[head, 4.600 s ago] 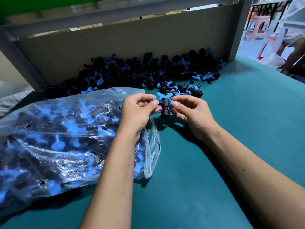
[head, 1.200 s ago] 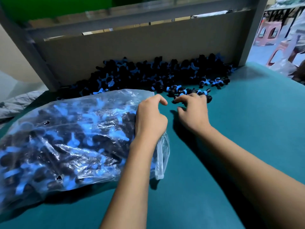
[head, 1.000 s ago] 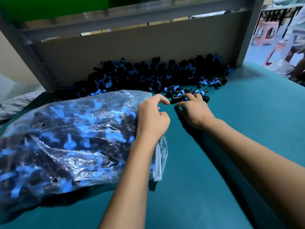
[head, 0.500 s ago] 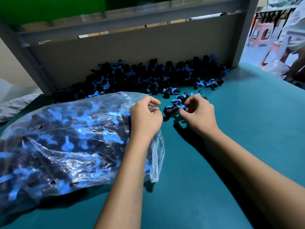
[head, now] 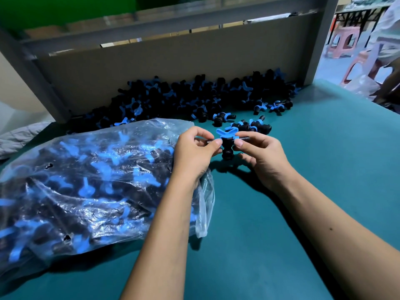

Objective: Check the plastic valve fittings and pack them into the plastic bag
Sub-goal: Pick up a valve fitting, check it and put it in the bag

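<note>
A black valve fitting (head: 226, 146) with a blue butterfly handle is held up between both hands above the green table. My left hand (head: 195, 153) pinches its left end and my right hand (head: 262, 156) pinches its right end. A clear plastic bag (head: 86, 182), stuffed with black and blue fittings, lies on the left with its mouth under my left wrist. A long pile of loose fittings (head: 194, 100) lies against the back board, with a few strays (head: 249, 126) just beyond my fingers.
The green table top (head: 303, 213) stretches to the right and front. A brown board in a grey frame (head: 173, 61) walls off the back. Pink plastic stools (head: 344, 42) stand on the floor past the right edge. Grey cloth (head: 17, 137) lies at far left.
My right hand picked one fitting out of the strays and lifted it. My left hand left the bag's mouth and took the fitting's other end.
</note>
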Available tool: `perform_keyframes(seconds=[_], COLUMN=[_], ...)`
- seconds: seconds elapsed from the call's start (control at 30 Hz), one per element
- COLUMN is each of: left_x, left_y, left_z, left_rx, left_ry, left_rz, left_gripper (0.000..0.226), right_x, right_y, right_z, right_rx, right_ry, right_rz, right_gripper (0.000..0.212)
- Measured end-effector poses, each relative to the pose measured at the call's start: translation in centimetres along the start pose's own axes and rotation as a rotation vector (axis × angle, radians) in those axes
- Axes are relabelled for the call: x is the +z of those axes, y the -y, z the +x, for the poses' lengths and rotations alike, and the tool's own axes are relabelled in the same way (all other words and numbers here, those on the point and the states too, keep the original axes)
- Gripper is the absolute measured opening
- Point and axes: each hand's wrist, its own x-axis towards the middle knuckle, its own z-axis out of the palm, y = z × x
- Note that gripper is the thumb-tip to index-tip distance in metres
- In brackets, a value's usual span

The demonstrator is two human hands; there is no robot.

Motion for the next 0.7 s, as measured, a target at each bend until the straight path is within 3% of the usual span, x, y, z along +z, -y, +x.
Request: perform_keyframes(seconds=[0.23,0.47,0.7], left_x=[-0.07,-0.54,-0.30], left_y=[0.40,-0.26,0.34], left_z=[-0.02,0.16,0.00], left_rx=[-0.011,0.020,0.032], left_ry=[0.018,-0.056,0.031], left_rz=[0.015,-0.074,-0.045], left_gripper=[0.019,0.017,0.019], right_x=[0.11,-0.50,0.15], right_y=[-0.09,-0.19,-0.31], right_z=[0.13,0.56,-0.01], right_rx=[0.011,0.045,-0.027], right_ry=[0.027,-0.154,0.032], right_rz=[-0.014,0.164,-0.080], right_gripper=[0.023,0.007,0.019])
